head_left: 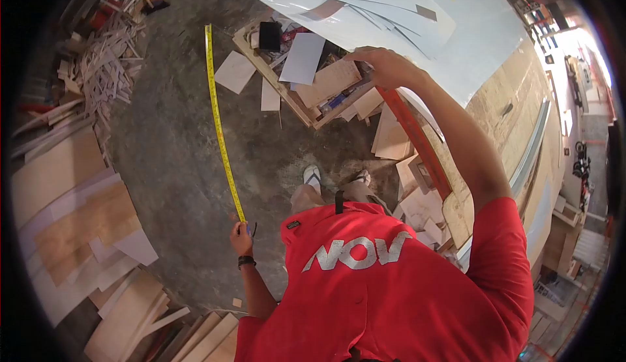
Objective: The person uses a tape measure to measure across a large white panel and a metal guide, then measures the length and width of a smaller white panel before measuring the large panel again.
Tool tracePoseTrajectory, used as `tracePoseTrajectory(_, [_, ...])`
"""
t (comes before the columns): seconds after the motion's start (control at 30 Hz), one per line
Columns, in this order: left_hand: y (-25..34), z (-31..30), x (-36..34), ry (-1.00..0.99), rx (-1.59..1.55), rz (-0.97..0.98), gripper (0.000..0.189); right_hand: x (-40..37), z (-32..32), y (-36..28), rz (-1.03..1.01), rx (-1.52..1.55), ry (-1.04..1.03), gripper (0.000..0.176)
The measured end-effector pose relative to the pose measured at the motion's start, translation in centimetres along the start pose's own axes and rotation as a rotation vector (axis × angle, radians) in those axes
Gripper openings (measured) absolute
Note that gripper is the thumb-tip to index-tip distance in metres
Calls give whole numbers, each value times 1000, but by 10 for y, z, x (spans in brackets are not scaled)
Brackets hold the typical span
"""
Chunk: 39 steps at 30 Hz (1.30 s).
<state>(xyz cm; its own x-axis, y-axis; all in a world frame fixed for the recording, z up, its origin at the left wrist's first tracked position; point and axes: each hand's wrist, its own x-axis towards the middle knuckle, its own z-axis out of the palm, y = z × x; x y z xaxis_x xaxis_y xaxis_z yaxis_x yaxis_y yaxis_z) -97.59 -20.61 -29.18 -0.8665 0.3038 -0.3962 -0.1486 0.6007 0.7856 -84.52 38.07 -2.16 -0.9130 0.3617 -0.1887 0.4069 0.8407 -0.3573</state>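
Observation:
My left hand (241, 237) is closed around the lower end of a yellow tape measure (218, 114). Its blade runs out long and slightly bowed over the concrete floor, away from my body; the case is mostly hidden by my fingers. A dark band circles that wrist. Across my body, my right hand (390, 67) is at the near edge of a worktable, beside a large glossy white sheet (469, 43). Its fingers are bent and pinched together; what they hold, if anything, is hidden. Just below that hand runs the table's orange-red edge beam (417, 144).
A wooden crate (277, 82) of offcuts and boards stands on the floor ahead. Cut strips (372, 3) lie on the white sheet. Scrap wood (107, 62) is heaped at the far left, and stacked panels (85, 212) line the left side. Offcuts (424, 209) lie under the table.

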Motion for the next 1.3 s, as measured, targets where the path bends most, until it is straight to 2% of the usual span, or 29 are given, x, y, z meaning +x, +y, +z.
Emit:
tracePoseTrajectory(0.47, [9, -4, 7, -40, 18, 100, 19, 1, -7, 3, 44, -18, -50, 72])
tracePoseTrajectory(0.53, [16, -4, 4, -47, -20, 36, 19, 2, -5, 6, 4, -26, -36, 72])
tracePoseTrajectory(0.63, [14, -6, 6, -24, 75, 99, 20, 4, -3, 10, -7, -16, -37, 72])
tracePoseTrajectory(0.93, [11, -8, 8, -35, 32, 114, 21, 4, -3, 9, 8, -38, -53, 71])
tracePoseTrajectory(1.3, [10, -8, 5, -29, 26, 62, 21, 1, -12, 0, 46, -24, -85, 70])
